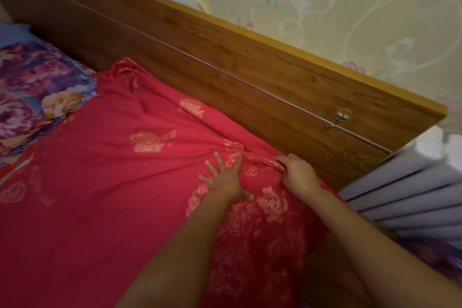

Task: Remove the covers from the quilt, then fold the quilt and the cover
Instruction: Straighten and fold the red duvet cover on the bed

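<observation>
left hand (225,177) presses flat, fingers spread, on red cover (105,182); right hand (297,172) pinches its edge.

blocked: headboard (250,77) right | free: red cover (100,182) left

Head view, downward, close over cover (105,202)

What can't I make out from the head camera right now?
The quilt: head view, wholly inside the red gold-patterned fabric cover.
The cover's opening: head view, possibly under the fold the right hand pinches.
The cover's near edge: head view, cut off by the bottom frame edge.
</observation>
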The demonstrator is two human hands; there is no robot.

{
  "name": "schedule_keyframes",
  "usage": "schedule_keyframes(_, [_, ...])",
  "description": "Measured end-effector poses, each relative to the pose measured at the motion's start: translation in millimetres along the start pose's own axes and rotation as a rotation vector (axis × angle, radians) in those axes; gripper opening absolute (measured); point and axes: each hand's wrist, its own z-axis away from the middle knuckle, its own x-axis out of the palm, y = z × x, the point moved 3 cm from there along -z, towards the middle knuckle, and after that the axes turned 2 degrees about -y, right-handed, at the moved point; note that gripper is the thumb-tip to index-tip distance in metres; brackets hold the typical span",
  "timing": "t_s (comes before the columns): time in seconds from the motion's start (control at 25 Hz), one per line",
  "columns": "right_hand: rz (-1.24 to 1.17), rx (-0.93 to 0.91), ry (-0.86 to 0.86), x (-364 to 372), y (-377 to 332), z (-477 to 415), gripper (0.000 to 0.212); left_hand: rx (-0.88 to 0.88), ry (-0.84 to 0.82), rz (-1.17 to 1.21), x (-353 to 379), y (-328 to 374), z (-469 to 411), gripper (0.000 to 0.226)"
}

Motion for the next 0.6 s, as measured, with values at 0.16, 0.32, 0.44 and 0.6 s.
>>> schedule_keyframes(0.16, [0.194,-0.070,-0.037,10,-21,1,0.033,0.087,0.149,0.084,-28,5,-7,0.067])
schedule_keyframes(0.32, [0.275,-0.200,0.007,26,-20,36,0.042,0.091,0.518,0.502,-62,16,-12,0.022])
schedule_keyframes(0.44, [0.223,-0.146,-0.093,39,1,53,0.058,-0.187,0.251,0.833,-49,13,-46,0.057])
schedule_keyframes(0.6, [0.093,-0.118,-0.152,48,8,63,0.057,-0.225,0.152,0.727,-38,26,-70,0.059])
